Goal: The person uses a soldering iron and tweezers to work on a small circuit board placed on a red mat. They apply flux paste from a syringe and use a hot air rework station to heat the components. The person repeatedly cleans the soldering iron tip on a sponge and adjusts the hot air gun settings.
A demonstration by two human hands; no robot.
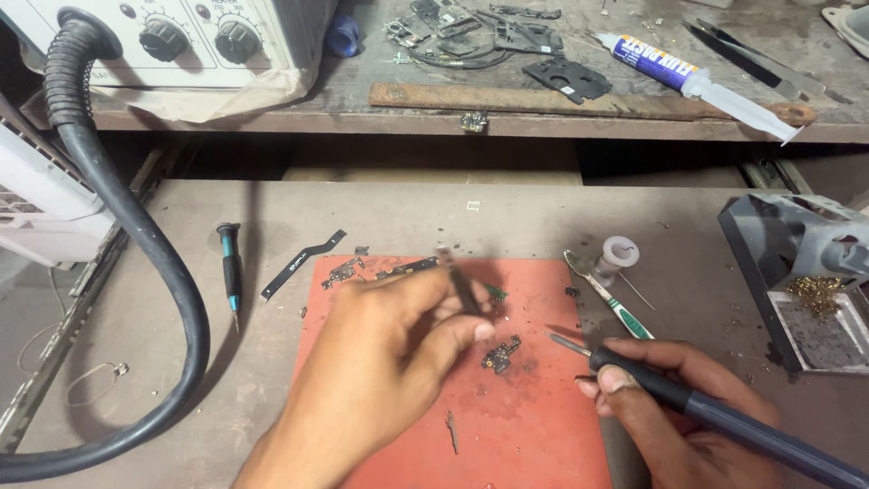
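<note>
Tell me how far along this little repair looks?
Done: a device is already in pieces, loose parts on the shelf and a flex strip on the bench. In hand: the left hand holds tweezers over a small circuit board; the right hand aims a soldering iron, tip short of it. Left: no joint being touched yet.

Hands: 2, left (385, 349), right (674, 407). Soldering iron (715, 412): 1. Tweezers (460, 282) in left hand: 1. Red mat (543, 426): 1. Small boards on mat: 3, one (501, 355) by iron tip, one (341, 272) and one (407, 267) at top edge. Flex strip (303, 263): 1. Screwdriver (231, 274): 1. Solder spool (618, 254): 1. Toothbrush (608, 296): 1. Syringe (697, 84): 1. Flat file (543, 100): 1. Station knobs: 2, one (165, 39), other (237, 41). Black hose (154, 263): 1. Grey stand (801, 272) with brass wool: 1. Loose parts on shelf: too cluttered to count.
</note>
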